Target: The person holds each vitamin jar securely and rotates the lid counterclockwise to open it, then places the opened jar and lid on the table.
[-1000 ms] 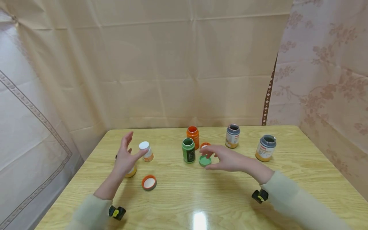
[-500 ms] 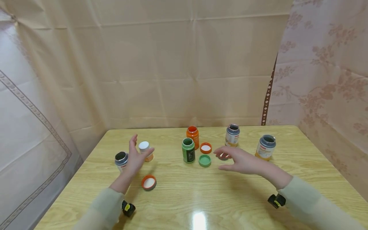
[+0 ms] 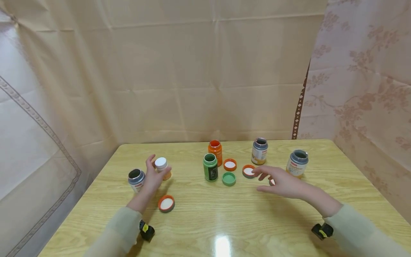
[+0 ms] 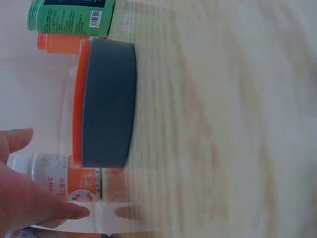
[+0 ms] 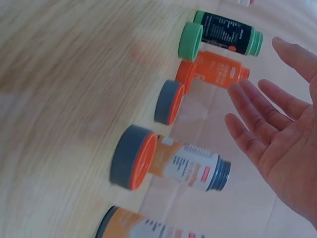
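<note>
My left hand (image 3: 153,180) has its thumb and fingers spread on either side of a small white-capped vitamin C bottle (image 3: 161,163) with a white and orange label (image 4: 67,181). Whether the fingers touch it, I cannot tell. An uncapped grey-necked jar (image 3: 136,180) stands left of that hand, and an upturned grey lid with orange inside (image 3: 166,204) lies to its right. On the right, my right hand (image 3: 282,182) hovers with relaxed fingers and holds nothing. Close to its fingertips lies a grey-orange lid (image 3: 248,171); another such lid (image 5: 132,157) is mostly hidden behind the hand in the head view.
Mid-table stand an uncapped green jar (image 3: 210,168) and an uncapped orange jar (image 3: 215,151). Beside them lie a green lid (image 3: 229,179) and an orange lid (image 3: 229,165). Two uncapped grey-necked jars (image 3: 259,151) stand at the back right. A curtain (image 3: 192,89) hangs behind the table.
My left hand has moved right, away from the grey-necked jar and to the white-capped bottle. The right hand has moved right, from above the green lid, uncovering lids.
</note>
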